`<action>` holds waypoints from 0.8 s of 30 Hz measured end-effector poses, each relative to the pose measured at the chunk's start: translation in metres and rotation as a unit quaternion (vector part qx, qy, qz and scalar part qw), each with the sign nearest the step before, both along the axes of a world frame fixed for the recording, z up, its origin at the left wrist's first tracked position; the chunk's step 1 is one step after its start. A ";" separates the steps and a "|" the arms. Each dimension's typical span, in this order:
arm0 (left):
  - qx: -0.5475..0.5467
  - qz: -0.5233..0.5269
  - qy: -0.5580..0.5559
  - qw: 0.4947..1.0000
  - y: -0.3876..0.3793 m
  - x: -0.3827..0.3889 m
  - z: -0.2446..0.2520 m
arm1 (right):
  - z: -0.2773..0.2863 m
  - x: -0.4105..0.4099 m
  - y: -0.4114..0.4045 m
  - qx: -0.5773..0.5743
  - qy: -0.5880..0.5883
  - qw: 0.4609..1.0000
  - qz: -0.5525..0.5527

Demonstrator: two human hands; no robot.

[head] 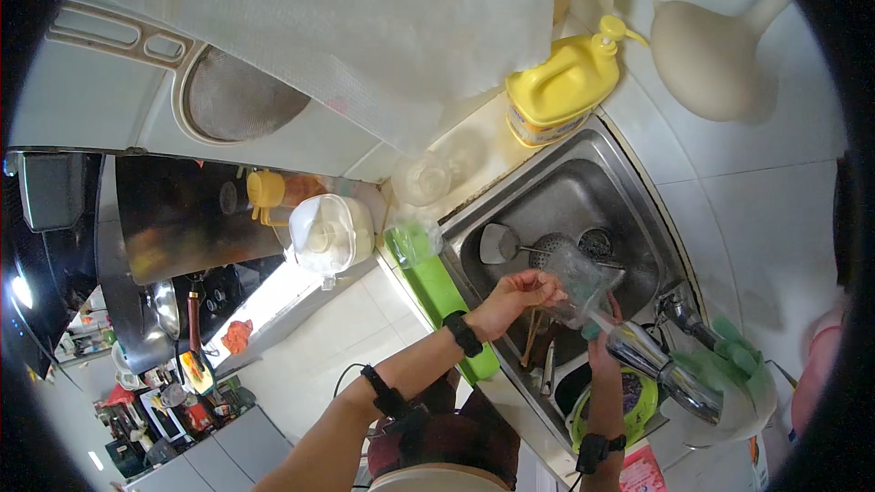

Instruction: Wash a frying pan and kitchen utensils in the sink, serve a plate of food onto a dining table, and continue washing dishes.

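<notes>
My left hand (528, 290) pinches the near edge of a clear, wet plastic vessel or bag (577, 277) over the steel sink (588, 184); which of the two it is I cannot tell. A chrome faucet (639, 348) points at it, and water seems to run from the spout. My right hand (601, 348) is on the plastic's near right side, partly hidden by the faucet. Something teal (591, 328), perhaps a sponge, shows at its fingers. Beneath lies a long-handled metal utensil (499, 244), near a drain strainer (595, 244).
In the sink's near part lie a knife (548, 369), wooden chopsticks (530, 342) and a lime-green basket (639, 396). A yellow pump bottle (564, 82) stands on the back ledge. A green tray (434, 287) lies along the left rim, beside a white lidded container (331, 232).
</notes>
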State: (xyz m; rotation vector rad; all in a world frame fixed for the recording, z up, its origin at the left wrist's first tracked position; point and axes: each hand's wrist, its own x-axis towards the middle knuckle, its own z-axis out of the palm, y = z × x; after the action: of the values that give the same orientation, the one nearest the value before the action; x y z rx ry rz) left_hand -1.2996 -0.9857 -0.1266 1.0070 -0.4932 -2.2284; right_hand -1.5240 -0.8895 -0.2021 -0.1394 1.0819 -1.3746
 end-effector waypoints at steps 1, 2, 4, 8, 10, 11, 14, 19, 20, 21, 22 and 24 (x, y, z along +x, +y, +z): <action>0.000 0.000 0.000 1.000 -0.004 0.000 0.008 | 0.002 0.002 -0.005 0.063 0.041 0.997 0.002; -0.118 -0.023 -0.096 0.988 -0.009 0.000 0.018 | 0.003 0.002 -0.009 0.125 0.082 0.989 0.003; -0.235 -0.048 -0.188 0.953 -0.014 0.003 0.025 | -0.005 0.001 -0.011 0.139 0.116 0.983 0.021; -0.550 -0.122 -0.420 0.712 -0.021 0.018 0.028 | 0.004 0.025 -0.034 0.126 0.046 0.991 0.025; -0.563 -0.144 -0.411 0.702 -0.021 0.017 0.029 | 0.001 0.026 -0.040 0.096 -0.008 0.995 0.037; -0.589 -0.162 -0.399 0.683 -0.018 0.014 0.026 | -0.003 0.027 -0.040 0.064 -0.062 0.995 0.052; -0.644 -0.192 -0.376 0.638 -0.009 0.000 0.023 | -0.031 0.016 -0.019 -0.120 0.272 0.940 0.171; -0.696 -0.227 -0.356 0.581 0.005 -0.021 0.022 | -0.065 -0.006 0.004 0.122 0.004 0.992 0.022; -0.688 -0.239 -0.332 0.599 0.006 -0.029 0.025 | -0.084 -0.025 0.017 0.120 -0.006 0.992 0.030; -0.673 -0.258 -0.326 0.612 0.005 -0.024 0.024 | -0.082 -0.013 0.013 0.120 -0.015 0.992 0.037; -0.668 -0.260 -0.337 0.610 0.005 -0.017 0.019 | -0.071 0.001 0.009 0.123 0.031 0.992 0.022; -0.559 -0.200 -0.293 0.749 0.003 -0.010 0.012 | -0.053 0.008 0.006 0.126 0.079 0.989 0.005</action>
State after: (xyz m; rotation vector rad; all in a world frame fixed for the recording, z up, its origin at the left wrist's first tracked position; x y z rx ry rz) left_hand -1.3099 -0.9831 -0.1142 0.8804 -2.1597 -1.3255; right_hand -1.5157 -0.8837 -0.2555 -0.0696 1.3763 -1.2223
